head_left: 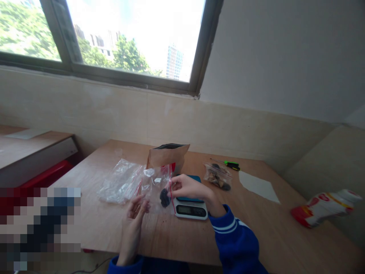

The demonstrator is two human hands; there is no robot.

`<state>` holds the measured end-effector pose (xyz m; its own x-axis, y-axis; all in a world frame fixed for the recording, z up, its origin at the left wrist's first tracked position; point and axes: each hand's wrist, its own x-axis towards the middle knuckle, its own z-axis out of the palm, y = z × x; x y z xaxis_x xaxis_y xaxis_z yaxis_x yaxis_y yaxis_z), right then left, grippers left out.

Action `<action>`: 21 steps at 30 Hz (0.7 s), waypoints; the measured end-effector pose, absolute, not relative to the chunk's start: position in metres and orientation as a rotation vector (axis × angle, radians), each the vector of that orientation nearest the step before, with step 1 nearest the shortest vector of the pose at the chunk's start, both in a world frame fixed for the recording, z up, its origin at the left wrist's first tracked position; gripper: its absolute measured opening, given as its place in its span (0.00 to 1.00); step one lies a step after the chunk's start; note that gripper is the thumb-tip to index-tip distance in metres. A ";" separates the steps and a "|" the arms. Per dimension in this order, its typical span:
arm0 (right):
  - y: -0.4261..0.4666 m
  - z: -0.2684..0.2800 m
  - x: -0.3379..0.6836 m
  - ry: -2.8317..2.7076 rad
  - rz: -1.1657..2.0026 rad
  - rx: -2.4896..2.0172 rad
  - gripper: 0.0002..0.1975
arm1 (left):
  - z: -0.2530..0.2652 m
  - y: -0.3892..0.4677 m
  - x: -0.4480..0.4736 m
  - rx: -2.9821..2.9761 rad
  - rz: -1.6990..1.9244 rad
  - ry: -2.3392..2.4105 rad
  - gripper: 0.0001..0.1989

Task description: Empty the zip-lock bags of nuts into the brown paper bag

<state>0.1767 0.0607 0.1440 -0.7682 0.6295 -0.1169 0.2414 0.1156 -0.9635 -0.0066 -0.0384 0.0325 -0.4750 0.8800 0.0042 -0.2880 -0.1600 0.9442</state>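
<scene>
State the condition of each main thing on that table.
Clear bag: between left hand and right hand, dark lump seemingly inside.
Brown pouch: standing, mouth open.
Scale: partly hidden, display unreadable.
Filled bag: lying down.
Loose bags: crumpled.
Screwdriver: lying flat.
Paper: lying flat.
Bottle: upright or lying, unclear.

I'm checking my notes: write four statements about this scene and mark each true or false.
1. The brown paper bag is open at the top. True.
2. The scale lies left of the left hand. False: the scale lies right of the left hand.
3. The right hand is at a red-edged clear bag. True.
4. The white sheet lies under the bottle. False: the white sheet lies apart from the bottle.
</scene>
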 end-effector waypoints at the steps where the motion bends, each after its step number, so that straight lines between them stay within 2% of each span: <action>1: 0.061 0.147 0.178 -2.048 1.706 -0.854 0.14 | 0.033 -0.038 -0.007 0.745 1.767 1.242 0.22; 5: 0.059 0.160 0.183 -1.908 1.695 -0.859 0.19 | 0.036 -0.038 -0.011 0.681 1.805 1.215 0.23; 8: 0.063 0.169 0.184 -1.802 1.558 -0.867 0.18 | 0.038 -0.040 -0.014 0.589 1.824 1.147 0.24; 15: 0.093 0.204 0.174 -1.410 0.869 -0.685 0.15 | 0.047 -0.044 -0.012 0.433 1.797 1.010 0.22; 21: 0.116 0.207 0.161 -1.748 0.588 -0.717 0.07 | 0.052 -0.045 -0.010 0.392 1.773 0.965 0.21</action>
<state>0.1614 0.1164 0.2068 -0.2131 0.7202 0.6603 0.1745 0.6930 -0.6995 -0.0095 -0.0448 0.0520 -0.4129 0.8939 -0.1744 -0.6318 -0.1432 0.7618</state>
